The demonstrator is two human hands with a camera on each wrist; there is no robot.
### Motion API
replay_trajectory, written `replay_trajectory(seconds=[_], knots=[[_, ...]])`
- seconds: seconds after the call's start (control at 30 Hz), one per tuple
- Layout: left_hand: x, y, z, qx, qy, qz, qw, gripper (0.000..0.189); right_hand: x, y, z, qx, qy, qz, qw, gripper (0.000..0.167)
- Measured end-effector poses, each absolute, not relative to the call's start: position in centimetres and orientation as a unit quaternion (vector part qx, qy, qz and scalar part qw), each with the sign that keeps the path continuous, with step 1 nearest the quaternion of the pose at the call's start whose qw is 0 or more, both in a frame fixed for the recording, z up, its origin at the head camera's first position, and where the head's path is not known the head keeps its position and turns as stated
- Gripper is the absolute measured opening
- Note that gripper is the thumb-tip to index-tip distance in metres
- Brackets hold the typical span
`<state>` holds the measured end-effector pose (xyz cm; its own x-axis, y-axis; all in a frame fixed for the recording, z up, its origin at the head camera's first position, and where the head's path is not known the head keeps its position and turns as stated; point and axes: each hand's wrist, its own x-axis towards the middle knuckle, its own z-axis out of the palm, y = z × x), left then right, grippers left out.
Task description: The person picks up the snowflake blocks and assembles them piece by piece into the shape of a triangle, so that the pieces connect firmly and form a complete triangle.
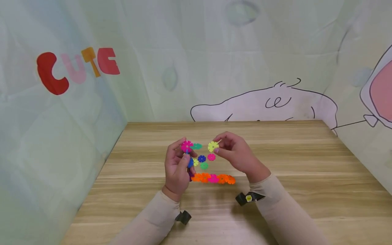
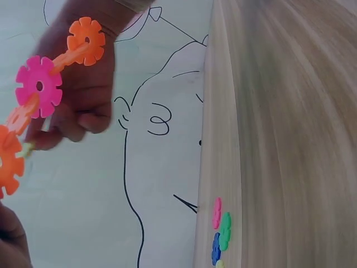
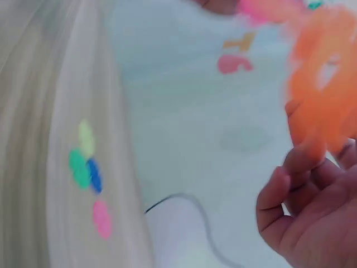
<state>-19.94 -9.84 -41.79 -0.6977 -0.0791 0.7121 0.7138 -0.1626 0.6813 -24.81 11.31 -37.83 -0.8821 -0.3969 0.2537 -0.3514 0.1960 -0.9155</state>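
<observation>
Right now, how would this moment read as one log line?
left hand: holds joined flower-shaped pieces | right hand: pinches yellow piece | table: four more pieces lying flat

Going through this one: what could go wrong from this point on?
The yellow slotted disc is pinched near its edge by the right grip, so it might slip and drop among the loose discs on the table.

The orange-and-pink row juts sideways from the left grip with no hand at its far end, so pressing a piece on elsewhere could twist it or pop a joint.
</observation>
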Motion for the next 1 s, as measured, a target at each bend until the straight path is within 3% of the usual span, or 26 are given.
replay_trajectory(seconds=[0.37, 1.0], knots=[[-20.0, -9.8, -42.0, -0.292, -0.585, -0.706, 0.273, 0.055, -22.5, 10.4, -36.1, -0.284, 0.732, -0.619, -0.021, 0.021], [-19.9, -9.7, -42.1, -0.307, -0.604, -0.685, 0.270, 0.058, -21.9, 10.5, -36.0, -0.293, 0.759, -0.577, -0.073, 0.019]])
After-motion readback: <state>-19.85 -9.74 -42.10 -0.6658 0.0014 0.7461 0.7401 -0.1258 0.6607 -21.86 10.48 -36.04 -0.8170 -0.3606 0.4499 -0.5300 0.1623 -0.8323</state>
